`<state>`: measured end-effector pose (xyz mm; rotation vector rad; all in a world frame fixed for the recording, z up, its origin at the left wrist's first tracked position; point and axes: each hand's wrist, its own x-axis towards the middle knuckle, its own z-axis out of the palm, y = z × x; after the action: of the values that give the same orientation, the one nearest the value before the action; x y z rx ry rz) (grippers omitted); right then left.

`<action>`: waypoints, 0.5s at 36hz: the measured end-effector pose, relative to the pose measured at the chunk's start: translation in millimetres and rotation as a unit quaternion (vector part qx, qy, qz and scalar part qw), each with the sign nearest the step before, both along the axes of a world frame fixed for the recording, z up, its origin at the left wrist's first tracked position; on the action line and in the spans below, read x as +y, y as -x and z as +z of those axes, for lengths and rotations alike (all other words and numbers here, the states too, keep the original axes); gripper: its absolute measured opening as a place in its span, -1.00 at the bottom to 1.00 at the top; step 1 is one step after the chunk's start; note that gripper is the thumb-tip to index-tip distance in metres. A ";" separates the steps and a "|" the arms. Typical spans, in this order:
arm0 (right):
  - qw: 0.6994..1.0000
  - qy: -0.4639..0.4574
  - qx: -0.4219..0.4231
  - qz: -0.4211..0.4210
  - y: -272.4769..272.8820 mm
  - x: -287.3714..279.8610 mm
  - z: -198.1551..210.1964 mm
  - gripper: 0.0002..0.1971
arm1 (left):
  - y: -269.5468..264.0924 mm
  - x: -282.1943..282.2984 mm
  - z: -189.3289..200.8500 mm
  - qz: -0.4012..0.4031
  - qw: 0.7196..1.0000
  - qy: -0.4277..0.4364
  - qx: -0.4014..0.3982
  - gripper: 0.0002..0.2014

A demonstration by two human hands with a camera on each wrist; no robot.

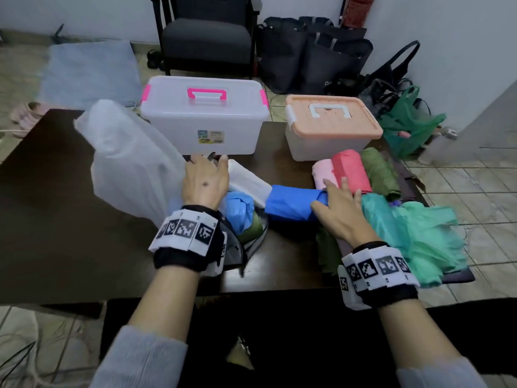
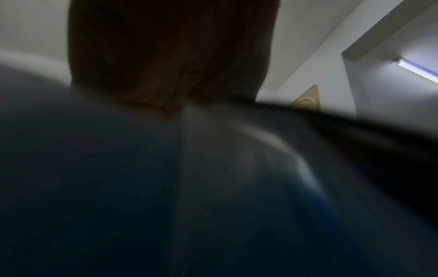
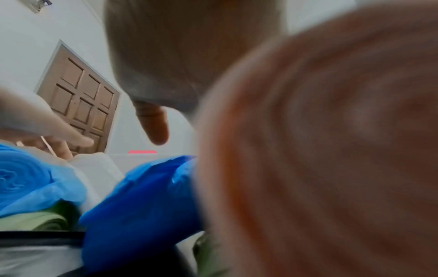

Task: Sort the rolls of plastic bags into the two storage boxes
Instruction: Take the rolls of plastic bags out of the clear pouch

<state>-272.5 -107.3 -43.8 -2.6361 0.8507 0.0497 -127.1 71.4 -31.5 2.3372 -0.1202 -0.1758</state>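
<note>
Two storage boxes stand with lids on at the back of the dark table (image 1: 56, 219): a clear box with a pink handle (image 1: 204, 116) and a box with a peach lid (image 1: 333, 127). Before them lie a white roll (image 1: 246, 180), a blue roll (image 1: 291, 203), a light blue roll (image 1: 237, 208), a pink roll (image 1: 324, 172), a red roll (image 1: 351, 169) and an olive roll (image 1: 380, 172). My left hand (image 1: 207, 169) hovers with spread straight fingers at the clear box's front. My right hand (image 1: 335, 191) rests flat on the blue roll's (image 3: 147, 202) right end, fingers reaching the pink and red rolls.
A large translucent white bag (image 1: 126, 163) bulges at the left of the clear box. Loose teal bags (image 1: 411, 231) spread over the table's right edge. An olive roll (image 1: 251, 231) lies under the light blue one. A black chair (image 1: 207, 37) and dark bags (image 1: 307, 51) stand behind.
</note>
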 end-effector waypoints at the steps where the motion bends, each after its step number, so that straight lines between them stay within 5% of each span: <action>1: 1.000 0.003 -0.004 0.006 -2.2 2.0 -1.3 -0.13 | -0.2 1.7 -6.6 0.001 1.000 -0.011 -0.003 -0.46; 5: 0.996 0.037 0.065 0.039 -7.3 8.8 -6.4 -0.23 | 1.9 6.6 -21.9 0.003 0.999 -0.039 -0.032 -0.55; 8: 0.992 0.068 0.097 0.036 -9.8 15.4 -4.8 -0.50 | 1.6 7.9 -25.1 0.012 0.998 -0.032 -0.045 -0.58; 13: 0.991 0.121 0.040 0.041 -17.6 22.7 -4.7 -0.59 | -0.3 12.4 -29.9 0.022 0.998 -0.010 -0.057 -0.62; 18: 0.985 0.085 0.030 0.145 -16.2 28.5 -11.8 -0.27 | -2.2 14.0 -37.4 0.019 0.997 -0.019 -0.069 -0.62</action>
<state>-256.3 -78.9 -55.7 -2.9135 0.5028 0.1370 -124.9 85.4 -68.9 2.3874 -0.1403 0.0016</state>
